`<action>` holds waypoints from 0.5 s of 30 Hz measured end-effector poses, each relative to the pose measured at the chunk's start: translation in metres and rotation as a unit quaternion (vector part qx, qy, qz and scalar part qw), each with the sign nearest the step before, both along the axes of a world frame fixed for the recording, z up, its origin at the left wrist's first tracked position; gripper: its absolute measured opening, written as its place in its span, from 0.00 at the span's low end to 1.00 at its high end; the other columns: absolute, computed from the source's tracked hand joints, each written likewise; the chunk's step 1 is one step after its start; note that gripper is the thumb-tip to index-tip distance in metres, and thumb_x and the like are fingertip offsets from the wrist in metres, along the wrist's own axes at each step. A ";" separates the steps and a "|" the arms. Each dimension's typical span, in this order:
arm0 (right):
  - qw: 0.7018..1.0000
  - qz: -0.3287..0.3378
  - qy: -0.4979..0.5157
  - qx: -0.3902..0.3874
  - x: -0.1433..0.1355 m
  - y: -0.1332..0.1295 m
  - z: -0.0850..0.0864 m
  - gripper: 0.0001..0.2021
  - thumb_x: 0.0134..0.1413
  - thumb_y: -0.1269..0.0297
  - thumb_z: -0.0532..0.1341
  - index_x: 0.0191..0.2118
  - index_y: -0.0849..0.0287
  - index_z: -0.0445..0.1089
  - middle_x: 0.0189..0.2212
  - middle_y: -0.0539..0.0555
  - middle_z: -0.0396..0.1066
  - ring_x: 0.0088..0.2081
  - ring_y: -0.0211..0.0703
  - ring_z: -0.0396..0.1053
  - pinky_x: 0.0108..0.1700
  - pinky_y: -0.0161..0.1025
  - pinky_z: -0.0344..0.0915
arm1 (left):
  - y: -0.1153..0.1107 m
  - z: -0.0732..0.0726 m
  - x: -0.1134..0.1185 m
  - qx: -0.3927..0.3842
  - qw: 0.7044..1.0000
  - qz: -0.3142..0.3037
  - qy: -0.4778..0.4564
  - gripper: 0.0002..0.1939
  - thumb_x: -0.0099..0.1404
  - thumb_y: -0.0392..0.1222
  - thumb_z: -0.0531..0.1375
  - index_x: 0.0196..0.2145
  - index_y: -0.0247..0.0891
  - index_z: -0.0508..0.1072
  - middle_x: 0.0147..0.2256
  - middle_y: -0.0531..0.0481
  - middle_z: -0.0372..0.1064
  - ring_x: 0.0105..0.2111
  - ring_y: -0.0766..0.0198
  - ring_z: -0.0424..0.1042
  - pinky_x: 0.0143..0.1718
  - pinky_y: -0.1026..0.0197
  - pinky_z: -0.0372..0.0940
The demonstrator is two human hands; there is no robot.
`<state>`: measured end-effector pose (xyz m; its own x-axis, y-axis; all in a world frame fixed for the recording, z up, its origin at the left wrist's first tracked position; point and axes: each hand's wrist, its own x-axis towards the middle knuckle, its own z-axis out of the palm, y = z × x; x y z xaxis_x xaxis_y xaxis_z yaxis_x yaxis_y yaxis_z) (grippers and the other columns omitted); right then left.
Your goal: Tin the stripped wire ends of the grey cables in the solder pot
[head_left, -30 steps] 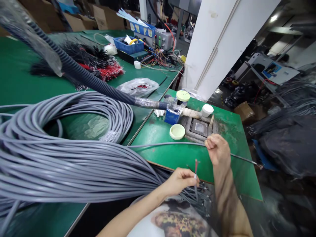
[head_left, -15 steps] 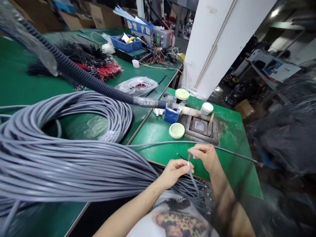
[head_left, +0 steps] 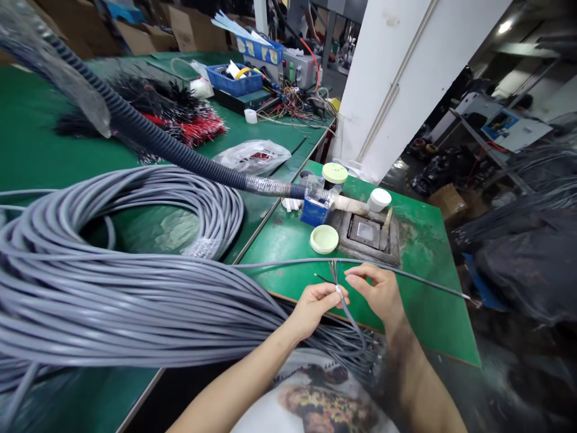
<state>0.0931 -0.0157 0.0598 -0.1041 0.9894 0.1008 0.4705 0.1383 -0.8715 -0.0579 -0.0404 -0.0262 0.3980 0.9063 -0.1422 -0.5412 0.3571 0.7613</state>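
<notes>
Cable end (head_left: pixel 345 308) pinched in left hand (head_left: pixel 312 308), beside narrowly open, empty right hand (head_left: pixel 377 294); risk of bent or crossed wires (head_left: pixel 334 273) from uneven finger pressure.

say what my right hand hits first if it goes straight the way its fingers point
Your right hand would likely meet the splayed wires of the cable in your left hand first, though depth is unclear.
</notes>
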 end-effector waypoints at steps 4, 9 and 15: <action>1.000 0.009 -0.021 0.001 -0.014 0.004 0.005 0.04 0.49 0.64 0.65 0.28 0.57 0.75 0.25 0.51 0.73 0.26 0.39 0.68 0.30 0.36 0.65 | 0.000 0.005 0.001 -0.004 1.000 -0.013 0.014 0.15 0.55 0.49 0.67 0.30 0.32 0.79 0.29 0.46 0.76 0.30 0.64 0.72 0.39 0.61 0.66; 0.999 0.005 -0.022 0.041 -0.022 0.007 0.003 0.08 0.52 0.66 0.62 0.24 0.57 0.73 0.22 0.50 0.70 0.25 0.37 0.66 0.29 0.35 0.63 | 0.002 0.009 0.002 -0.005 1.000 -0.011 0.022 0.15 0.54 0.49 0.68 0.30 0.32 0.79 0.30 0.46 0.76 0.30 0.64 0.72 0.40 0.61 0.66; 0.995 0.021 -0.027 0.089 -0.003 0.006 -0.005 0.05 0.56 0.67 0.62 0.33 0.54 0.76 0.29 0.51 0.74 0.31 0.40 0.70 0.36 0.39 0.66 | 0.005 0.003 0.000 -0.039 0.999 0.034 -0.007 0.13 0.56 0.46 0.67 0.32 0.31 0.79 0.29 0.46 0.76 0.28 0.68 0.70 0.35 0.65 0.64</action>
